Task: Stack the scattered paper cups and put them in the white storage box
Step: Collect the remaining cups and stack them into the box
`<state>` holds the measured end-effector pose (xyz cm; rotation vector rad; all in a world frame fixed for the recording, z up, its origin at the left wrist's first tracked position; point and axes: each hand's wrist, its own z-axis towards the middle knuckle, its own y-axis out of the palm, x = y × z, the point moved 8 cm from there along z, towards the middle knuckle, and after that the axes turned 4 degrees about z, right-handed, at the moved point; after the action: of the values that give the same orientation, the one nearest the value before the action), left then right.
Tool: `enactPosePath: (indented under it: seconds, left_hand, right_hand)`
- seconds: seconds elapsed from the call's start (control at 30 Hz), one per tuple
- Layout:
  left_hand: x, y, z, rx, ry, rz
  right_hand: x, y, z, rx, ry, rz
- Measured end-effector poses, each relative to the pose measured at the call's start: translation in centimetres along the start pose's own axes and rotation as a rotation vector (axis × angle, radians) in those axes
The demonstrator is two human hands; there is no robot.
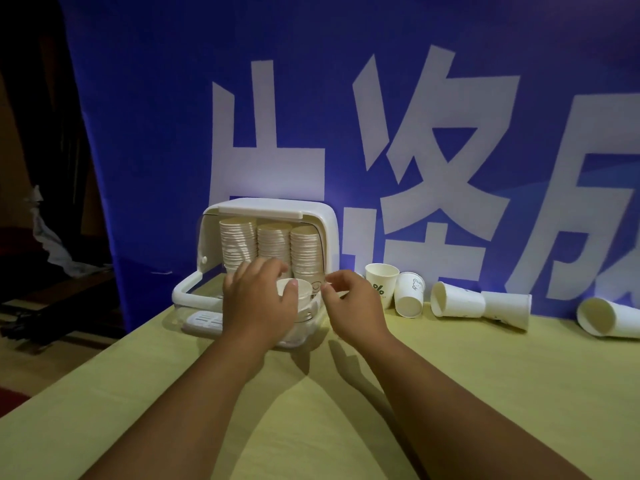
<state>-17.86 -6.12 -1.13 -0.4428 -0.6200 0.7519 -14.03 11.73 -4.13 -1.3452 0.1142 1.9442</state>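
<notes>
The white storage box [322, 216] stands open at the back of the table, with three tall stacks of paper cups [273, 244] inside. My left hand [256, 299] grips a short stack of white cups [303, 296] at the box's opening, thumb over its rim. Just right of that stack hovers my right hand [349, 303], fingers loosely curled and holding nothing. Loose cups sit to the right: an upright cup [381, 277], a tilted cup [410, 296], and lying cups [457, 301], [507, 308], [606, 317].
The box's clear front door [194, 299] lies folded down onto the yellow-green table [311, 410]. A blue banner [156, 133] with large white characters hangs right behind the box and cups. Past the table's left edge lies a dark floor with clutter.
</notes>
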Motion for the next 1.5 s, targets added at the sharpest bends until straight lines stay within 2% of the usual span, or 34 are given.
enactPosePath:
  seconds: [0.1,0.2,0.3,0.43,0.57,0.97,1.13,1.27,1.4,1.5]
  left_hand:
    - [3.3,0.6,-1.3,-0.037,0.042,-0.101]
    - [6.0,2.4,-2.0,-0.179,0.011,-0.188]
    - [9.3,4.2,-3.2,-0.313,0.026,-0.201]
    - [14.6,6.8,-5.2,-0.411,0.015,-0.267]
    - [21.7,9.4,-7.8,-0.506,0.045,-0.354]
    - [43.9,16.9,-14.5,-0.679,0.197,-0.493]
    - [50.0,20.8,-15.6,-0.736,0.255,-0.505]
    - [54.4,24.1,-16.2,-0.798,0.412,-0.452]
    - [57.5,27.2,-17.0,-0.87,0.535,-0.379]
    - [59.1,28.7,-17.0,-0.863,0.577,-0.311]
  right_hand:
    - [0.3,-3.0,-0.2,0.063,0.021,-0.039]
    - [1.2,-7.0,-1.0,0.107,0.057,-0.097]
    - [2.6,-12.5,-2.5,0.155,0.087,-0.165]
    - [4.9,-21.0,-5.1,0.225,0.139,-0.243]
    - [7.0,-29.2,-7.9,0.256,0.186,-0.284]
    - [14.2,-50.8,-14.1,0.536,0.331,-0.488]
    - [17.3,-56.8,-14.6,0.601,0.414,-0.507]
    - [19.5,-59.8,-15.2,0.704,0.444,-0.457]
    - [22.5,-59.4,-14.7,0.557,0.47,-0.335]
    - [23.2,-59.7,-14.1,0.57,0.458,-0.304]
